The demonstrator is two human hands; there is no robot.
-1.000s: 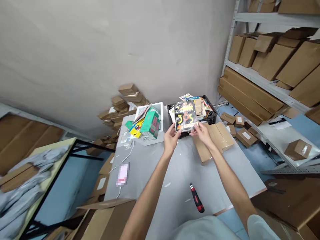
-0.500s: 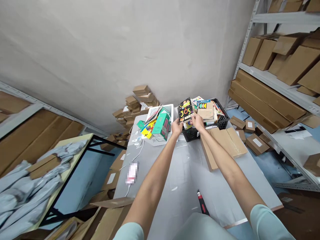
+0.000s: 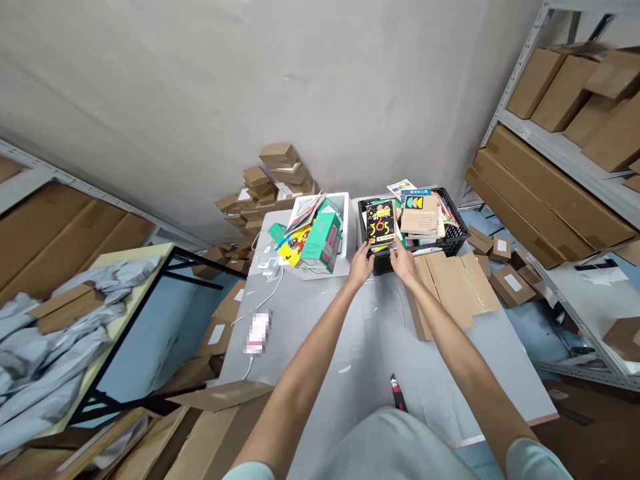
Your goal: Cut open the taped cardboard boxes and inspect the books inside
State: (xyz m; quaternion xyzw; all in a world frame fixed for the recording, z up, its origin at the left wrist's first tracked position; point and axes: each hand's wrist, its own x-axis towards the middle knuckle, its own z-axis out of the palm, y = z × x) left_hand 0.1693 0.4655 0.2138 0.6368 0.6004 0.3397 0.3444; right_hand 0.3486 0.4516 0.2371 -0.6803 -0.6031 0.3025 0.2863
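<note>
A black book (image 3: 381, 224) with a colourful "365" on its cover lies at the left side of the black plastic crate (image 3: 454, 248). At its lower left corner, my left hand (image 3: 361, 267) grips the edge with bent fingers. My right hand (image 3: 403, 261) pinches the lower right corner. More books fill the crate to the right, among them a beige book (image 3: 420, 217) with a green and yellow design. To the left, a white bin (image 3: 343, 201) holds books and a green box (image 3: 320, 241).
A flat cardboard box (image 3: 457, 287) lies right of my forearm on the grey table (image 3: 345, 333). A red and black utility knife (image 3: 398, 393) lies near my body. A phone (image 3: 258, 333) with a cable is at the left. Boxes (image 3: 280, 177) are piled by the wall.
The 365 book has settled lower against the crate's left side, both hands still at its bottom corners. My hands have come slightly nearer, and the whole view has shifted a little.
</note>
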